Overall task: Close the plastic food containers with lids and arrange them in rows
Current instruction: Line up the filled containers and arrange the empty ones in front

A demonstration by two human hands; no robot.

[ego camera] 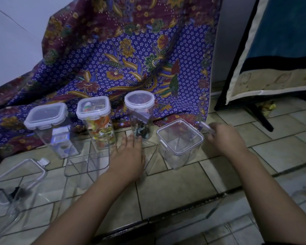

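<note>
Three tall lidded containers stand in a row at the cloth's edge: a square one (48,128), one with colourful contents (97,121) and a round one (140,110). To their right stands a short square container (179,145) with its lid on. My right hand (224,137) pinches the lid's raised side latch (206,127) at its far right corner. My left hand (129,158) rests flat, fingers apart, on an open clear container (86,161) in the front row. Another open container (12,188) lies at the lower left.
A purple and maroon batik cloth (131,55) drapes behind the row. A dark stand with a hanging cloth (265,68) rises at the right. The tiled floor (175,191) drops at a step edge near me.
</note>
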